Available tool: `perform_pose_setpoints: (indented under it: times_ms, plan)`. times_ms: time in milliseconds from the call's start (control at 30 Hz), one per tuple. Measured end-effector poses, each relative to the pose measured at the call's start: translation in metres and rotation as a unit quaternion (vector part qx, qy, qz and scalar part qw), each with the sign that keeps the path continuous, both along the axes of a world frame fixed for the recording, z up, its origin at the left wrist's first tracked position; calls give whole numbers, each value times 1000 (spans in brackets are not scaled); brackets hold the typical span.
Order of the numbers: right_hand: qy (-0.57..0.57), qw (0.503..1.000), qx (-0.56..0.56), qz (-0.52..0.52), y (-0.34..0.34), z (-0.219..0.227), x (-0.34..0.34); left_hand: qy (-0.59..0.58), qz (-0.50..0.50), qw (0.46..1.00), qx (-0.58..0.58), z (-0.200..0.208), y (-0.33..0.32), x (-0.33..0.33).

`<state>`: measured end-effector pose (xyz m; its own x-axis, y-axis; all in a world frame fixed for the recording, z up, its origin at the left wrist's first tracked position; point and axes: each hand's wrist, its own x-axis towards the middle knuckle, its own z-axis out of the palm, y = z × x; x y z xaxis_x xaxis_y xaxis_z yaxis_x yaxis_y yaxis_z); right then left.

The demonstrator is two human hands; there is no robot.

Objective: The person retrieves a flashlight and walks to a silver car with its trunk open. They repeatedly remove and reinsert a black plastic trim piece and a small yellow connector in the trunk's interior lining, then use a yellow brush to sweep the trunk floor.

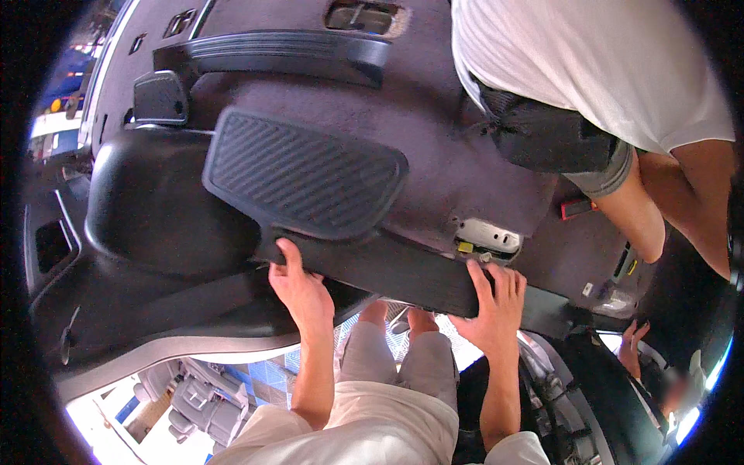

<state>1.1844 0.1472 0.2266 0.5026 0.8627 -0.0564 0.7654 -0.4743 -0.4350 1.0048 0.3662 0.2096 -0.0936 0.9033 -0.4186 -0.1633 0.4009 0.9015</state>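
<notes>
A long black door sill trim panel (403,271) lies along the near edge of a vehicle's carpeted floor. At its left end sits a broad plate with diagonal ribs (306,170). My left hand (304,298) grips the panel just below this plate, its thumb on top and its other fingers partly hidden. Farther right, my right hand (496,306) is closed over the near edge of the same panel, fingertips on its upper face. Just beyond that hand, a cutout in the carpet bares a metal bracket (488,239) with a yellow piece beside it.
Across the dark carpet (310,97), a similar black trim piece (279,54) lies along the far side. At right, another person in a white shirt (589,70) leans over the floor near a red and black object (577,209). A further person's hand (633,345) shows at lower right.
</notes>
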Motion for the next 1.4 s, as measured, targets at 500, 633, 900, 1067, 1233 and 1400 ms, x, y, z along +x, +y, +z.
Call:
perform_pose_setpoints:
  times_ms: [500,633,900,1067,1233,1400]
  plan:
    - [-158,981,112,29,254,-57,33,-10,-54,998,10,-42,-6,34]
    - [-208,967,143,28,261,-69,27,-99,-26,966,-238,-74,-55,39]
    - [-31,956,290,38,191,-42,-26,-200,-267,917,-217,-128,-100,38]
    - [353,847,322,-233,53,-61,-97,-161,-148,922,-319,-115,-94,64]
    - [702,291,358,-542,11,-136,-84,-144,-123,936,-298,-111,-90,69]
    - [670,244,463,-527,34,-153,-70,-148,-127,935,-296,-118,-90,69]
